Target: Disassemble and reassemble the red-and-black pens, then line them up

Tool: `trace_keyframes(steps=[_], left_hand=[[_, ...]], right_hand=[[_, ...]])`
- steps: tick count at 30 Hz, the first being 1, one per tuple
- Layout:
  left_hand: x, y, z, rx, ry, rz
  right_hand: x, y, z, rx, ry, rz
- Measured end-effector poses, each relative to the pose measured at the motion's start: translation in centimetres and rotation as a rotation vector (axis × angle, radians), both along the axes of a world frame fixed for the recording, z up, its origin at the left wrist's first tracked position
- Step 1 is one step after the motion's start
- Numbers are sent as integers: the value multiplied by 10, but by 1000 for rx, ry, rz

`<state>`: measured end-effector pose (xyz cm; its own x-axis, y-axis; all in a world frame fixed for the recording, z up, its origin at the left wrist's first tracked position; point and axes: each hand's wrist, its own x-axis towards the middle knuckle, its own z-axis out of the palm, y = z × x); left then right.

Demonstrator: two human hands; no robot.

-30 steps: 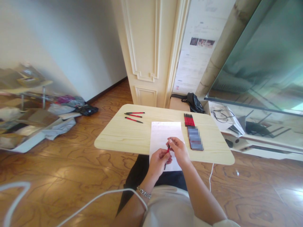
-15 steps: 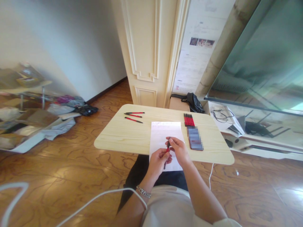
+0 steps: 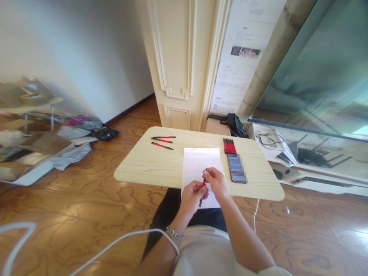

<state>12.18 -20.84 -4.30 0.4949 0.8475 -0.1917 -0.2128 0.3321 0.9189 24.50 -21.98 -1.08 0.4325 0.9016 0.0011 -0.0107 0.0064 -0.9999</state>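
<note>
A red and black pen (image 3: 204,182) is held between both hands, tilted, above a white sheet of paper (image 3: 198,159). My left hand (image 3: 192,195) is closed around the pen's middle. Thumb and fingers of my right hand (image 3: 217,183) pinch its upper black end. At the table's left lie three loose pens of the same kind, one of them the nearest pen (image 3: 162,145). Several more pens (image 3: 229,146) lie side by side in a row at the right. Just below that row is a phone (image 3: 237,168) with a blurred-out screen.
The light wooden table (image 3: 143,168) has rounded corners. A white cable (image 3: 129,234) crosses by my left forearm. Beyond the table are a black bag (image 3: 235,124) and a cream panel (image 3: 175,50). Boxes and packages (image 3: 43,145) are heaped on the floor at left.
My right hand's fingers have shifted slightly at the upper end of the pen. The left hand keeps its hold, and the other pens stay where they were.
</note>
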Motion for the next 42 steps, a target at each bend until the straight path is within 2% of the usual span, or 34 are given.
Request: trace_keyframes(steps=[6,13,21,25,29,31,33,37,42], left_hand=[[0,0,6,27,6,2],[1,-3,1,161,111,89],[-2,-5,5,287,203,128],[-1,2,9,223,69,131],[-3,12,22,121,-146,191],[-3,15,29,88,-231,231],[-2,14,32,55,-297,238],[4,9,34,1,-372,170],[7,7,32,75,-273,136]], right_hand=[[5,-1,-1,22,24,54],[-2,-1,-6,1,-213,-148],[-11,-4,3,-28,-302,-197],[-6,-8,7,-4,-221,-99],[-3,-16,5,11,-211,-38],[-6,-20,2,12,-143,3],[-10,-22,-1,39,38,32],[-25,-20,-3,168,474,-49],[-26,-9,8,279,754,-135]])
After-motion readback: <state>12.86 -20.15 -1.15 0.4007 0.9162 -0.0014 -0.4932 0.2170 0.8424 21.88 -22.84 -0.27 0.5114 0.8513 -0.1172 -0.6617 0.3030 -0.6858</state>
